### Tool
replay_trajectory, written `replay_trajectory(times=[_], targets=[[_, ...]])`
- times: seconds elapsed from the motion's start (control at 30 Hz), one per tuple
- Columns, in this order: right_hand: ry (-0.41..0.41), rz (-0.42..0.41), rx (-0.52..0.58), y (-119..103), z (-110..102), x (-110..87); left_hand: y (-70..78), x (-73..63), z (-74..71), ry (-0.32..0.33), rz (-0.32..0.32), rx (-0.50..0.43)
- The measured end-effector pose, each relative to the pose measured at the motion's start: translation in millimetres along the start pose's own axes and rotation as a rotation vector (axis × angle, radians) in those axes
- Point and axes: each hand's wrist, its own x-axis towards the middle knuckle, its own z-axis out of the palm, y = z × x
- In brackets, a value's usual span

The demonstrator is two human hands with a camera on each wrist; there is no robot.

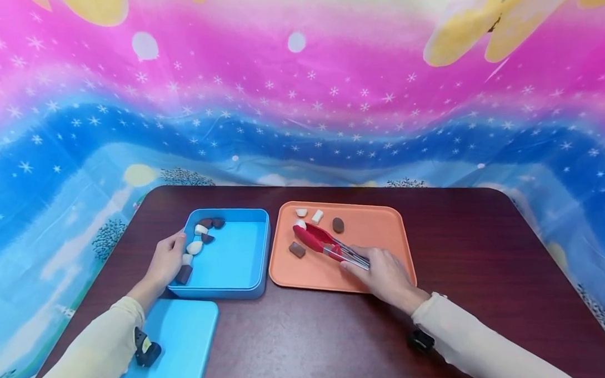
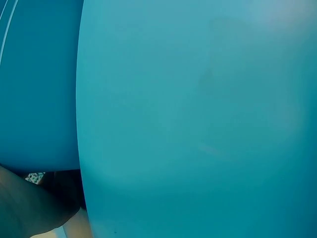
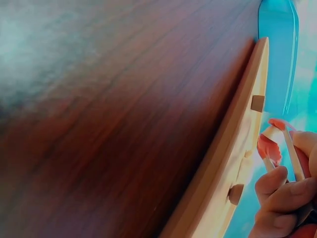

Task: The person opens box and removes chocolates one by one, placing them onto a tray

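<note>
My right hand [image 1: 385, 272] grips a pair of tongs [image 1: 329, 246] with red tips and metal arms, above the orange tray [image 1: 384, 230]. In the right wrist view a white piece [image 3: 272, 133] is between the tong tips. On the tray lie two small white pieces, a brown block [image 1: 297, 249] and a rounded brown piece [image 1: 337, 225]. At the left wall of the open blue box [image 1: 267, 251], my left hand [image 1: 166, 260] holds the rim. Several brown and white pieces, among them a white one [image 1: 195, 248], lie along the box's left side.
A flat blue lid [image 1: 187, 337] lies in front of the box, under the left forearm. Box and tray stand side by side on a dark wooden table [image 1: 298, 339] with a narrow gap between them. A patterned cloth [image 1: 259, 90] hangs behind the table.
</note>
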Motion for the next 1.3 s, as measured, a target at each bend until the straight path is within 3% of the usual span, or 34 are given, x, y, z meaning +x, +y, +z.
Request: replay_trajectory(times=[0.57, 1.0, 1.3], targets=[[0.008, 0.036, -0.060, 34, -28, -40.4, 1.5, 1.1, -0.1, -0.004, 0.021, 0.021], [0.029, 0.052, -0.121, 50, -37, -58.8, 0.5, 0.1, -0.1, -0.006, 0.017, 0.023], [0.045, 0.056, -0.150, 59, -41, -60.9, 0.7, 1.2, -0.6, -0.001, 0.013, 0.002]])
